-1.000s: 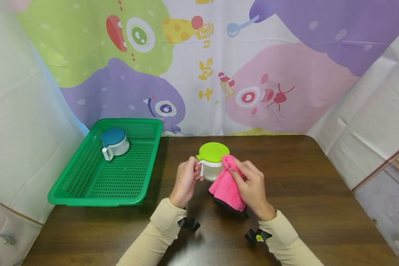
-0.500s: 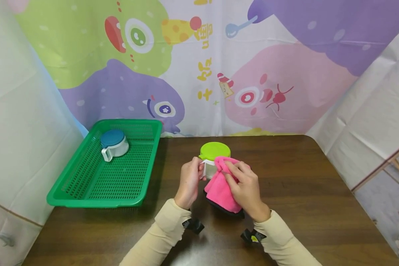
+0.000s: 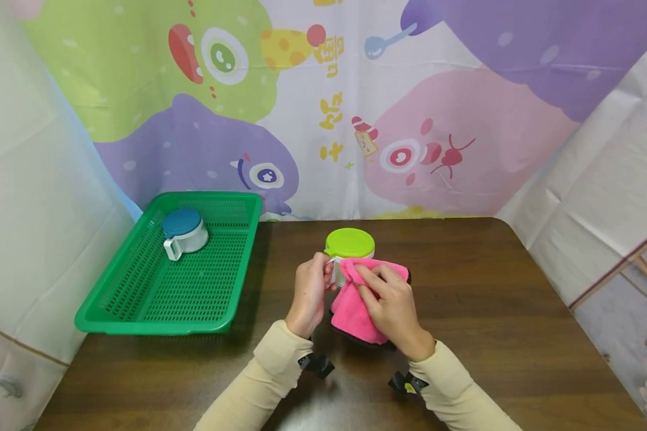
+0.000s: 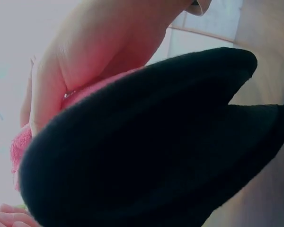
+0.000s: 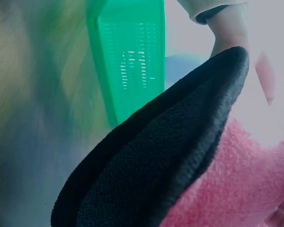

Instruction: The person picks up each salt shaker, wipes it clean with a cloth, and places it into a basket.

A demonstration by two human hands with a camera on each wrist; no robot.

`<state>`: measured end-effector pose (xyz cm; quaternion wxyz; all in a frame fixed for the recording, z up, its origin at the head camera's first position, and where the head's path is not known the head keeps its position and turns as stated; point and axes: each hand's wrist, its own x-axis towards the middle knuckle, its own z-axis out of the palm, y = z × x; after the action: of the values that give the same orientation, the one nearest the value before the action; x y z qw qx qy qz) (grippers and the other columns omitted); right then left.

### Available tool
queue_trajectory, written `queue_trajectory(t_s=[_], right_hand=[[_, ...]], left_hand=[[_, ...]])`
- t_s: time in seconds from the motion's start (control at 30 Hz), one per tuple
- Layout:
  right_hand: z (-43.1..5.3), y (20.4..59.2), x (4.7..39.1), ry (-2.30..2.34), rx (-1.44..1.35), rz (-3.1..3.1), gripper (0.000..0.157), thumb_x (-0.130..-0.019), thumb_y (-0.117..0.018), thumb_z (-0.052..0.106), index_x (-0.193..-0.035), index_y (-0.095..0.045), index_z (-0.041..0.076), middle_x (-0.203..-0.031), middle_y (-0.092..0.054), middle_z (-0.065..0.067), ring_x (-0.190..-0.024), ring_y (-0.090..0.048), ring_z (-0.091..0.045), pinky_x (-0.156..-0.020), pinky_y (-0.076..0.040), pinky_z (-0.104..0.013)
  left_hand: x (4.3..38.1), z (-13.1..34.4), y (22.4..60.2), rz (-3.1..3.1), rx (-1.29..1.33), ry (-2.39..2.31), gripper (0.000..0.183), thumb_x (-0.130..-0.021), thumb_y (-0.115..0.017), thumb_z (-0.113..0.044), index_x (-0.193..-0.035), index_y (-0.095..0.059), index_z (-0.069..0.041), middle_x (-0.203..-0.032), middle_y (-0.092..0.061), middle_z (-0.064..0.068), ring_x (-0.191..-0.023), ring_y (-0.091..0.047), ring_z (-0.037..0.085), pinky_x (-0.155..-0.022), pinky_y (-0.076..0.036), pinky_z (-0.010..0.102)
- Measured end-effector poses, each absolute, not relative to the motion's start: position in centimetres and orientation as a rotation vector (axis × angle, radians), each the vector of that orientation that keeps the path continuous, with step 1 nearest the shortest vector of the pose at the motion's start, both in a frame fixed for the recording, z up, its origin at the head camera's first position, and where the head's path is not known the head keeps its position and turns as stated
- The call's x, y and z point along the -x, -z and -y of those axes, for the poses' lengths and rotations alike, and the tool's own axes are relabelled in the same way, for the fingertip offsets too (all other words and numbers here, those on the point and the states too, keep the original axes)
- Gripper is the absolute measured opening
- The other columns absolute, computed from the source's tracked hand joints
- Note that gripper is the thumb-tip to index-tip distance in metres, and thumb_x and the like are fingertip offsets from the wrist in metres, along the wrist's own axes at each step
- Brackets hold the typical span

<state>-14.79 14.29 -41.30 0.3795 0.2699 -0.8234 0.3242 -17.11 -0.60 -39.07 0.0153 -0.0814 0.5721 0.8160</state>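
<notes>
Brown table (image 3: 496, 311) spanned the foreground. Green basket (image 3: 151, 328) stood on its left side. Pink cloth (image 3: 353, 317), black-backed, was pinched between thumb and fingers of the right hand (image 3: 396, 302). Left hand (image 3: 308, 293) gripped the green-lidded container (image 3: 350, 242) by its left side; cloth hid the container's base. Blue-lidded container (image 3: 186, 233) sat inside the basket.

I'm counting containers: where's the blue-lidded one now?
In the head view, the blue-lidded container sits inside the green basket, near its back-left corner, left of the left hand.
</notes>
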Motion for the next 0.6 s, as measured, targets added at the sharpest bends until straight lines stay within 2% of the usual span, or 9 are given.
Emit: queue_trajectory(t_s=[0.6], right_hand=[[-14.42,42.05,14.31,-0.859,-0.749,2.158,0.034,-0.072,-0.080,0.003,-0.106,-0.075,0.004,-0.075,-0.059,-0.004,-0.064,-0.046,-0.010,-0.055,-0.038,-0.017]], left_hand=[[17.08,0.80,38.65,-1.698,0.269,-2.596,0.028,-0.090,-0.039,-0.012,-0.063,-0.044,-0.009,-0.053,-0.033,-0.004,-0.052,-0.033,0.012,-0.054,-0.038,0.025]])
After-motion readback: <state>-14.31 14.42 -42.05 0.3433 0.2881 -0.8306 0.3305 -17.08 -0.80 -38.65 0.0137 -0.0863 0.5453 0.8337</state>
